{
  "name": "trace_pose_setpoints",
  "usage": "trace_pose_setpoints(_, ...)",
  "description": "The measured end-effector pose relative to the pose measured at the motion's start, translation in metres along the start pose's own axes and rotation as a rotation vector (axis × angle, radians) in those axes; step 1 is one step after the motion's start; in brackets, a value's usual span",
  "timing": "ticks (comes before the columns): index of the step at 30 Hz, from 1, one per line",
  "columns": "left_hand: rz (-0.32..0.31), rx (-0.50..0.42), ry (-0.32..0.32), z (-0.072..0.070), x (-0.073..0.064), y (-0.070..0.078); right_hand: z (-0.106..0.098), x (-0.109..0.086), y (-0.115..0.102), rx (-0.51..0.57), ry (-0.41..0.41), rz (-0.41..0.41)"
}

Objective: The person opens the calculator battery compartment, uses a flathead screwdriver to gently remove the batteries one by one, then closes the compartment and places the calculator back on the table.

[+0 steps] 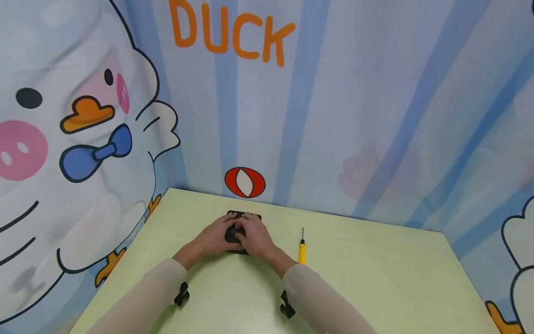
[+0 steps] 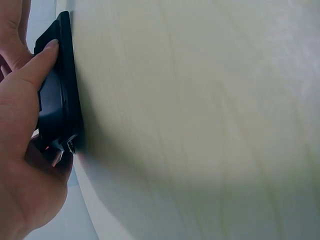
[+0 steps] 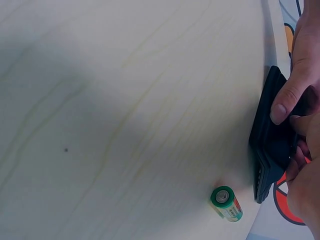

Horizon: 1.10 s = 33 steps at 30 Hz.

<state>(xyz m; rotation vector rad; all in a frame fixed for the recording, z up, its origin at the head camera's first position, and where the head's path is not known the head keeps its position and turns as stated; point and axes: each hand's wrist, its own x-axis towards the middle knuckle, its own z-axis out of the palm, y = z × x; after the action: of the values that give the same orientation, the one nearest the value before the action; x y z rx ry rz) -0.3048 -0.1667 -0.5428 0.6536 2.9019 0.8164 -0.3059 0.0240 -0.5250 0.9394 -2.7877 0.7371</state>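
Note:
A flat black rectangular device lies on the table, its exact kind hidden by the hands. My left hand grips its left side, with the thumb along the near edge and fingers around the other side. Over the top and right side, my right hand has curled fingers and thumb holding the device; what lies beneath those fingertips is hidden. A green-ended battery lies on the table beside the device in the right wrist view.
A screwdriver with a yellow handle lies right of my hands, partly behind the right forearm. The pale wood-grain table meets a printed duck curtain at the back. Another duck print rises on the left.

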Motion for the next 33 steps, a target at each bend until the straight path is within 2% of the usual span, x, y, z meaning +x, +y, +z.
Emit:
trace_pose_setpoints(9, 0.011, -0.004, 0.009, 0.0017, -0.0018, -0.0025, 0.0056, 0.0007, 0.0014, 0.03, 0.0, 0.027)
trace_pose_setpoints(23, 0.008, -0.009, 0.003, 0.0018, -0.0002, -0.0002, 0.0043, 0.0002, 0.002, 0.038, 0.03, 0.023)
trace_pose_setpoints(29, 0.018, -0.008, 0.006, 0.0026, 0.0001, -0.0023, 0.0067, -0.0015, 0.0004, -0.007, 0.053, 0.005)
trace_pose_setpoints(33, 0.016, -0.006, 0.001, 0.0029, -0.0006, -0.0034, 0.0089, -0.0015, 0.0, -0.088, 0.063, -0.059)
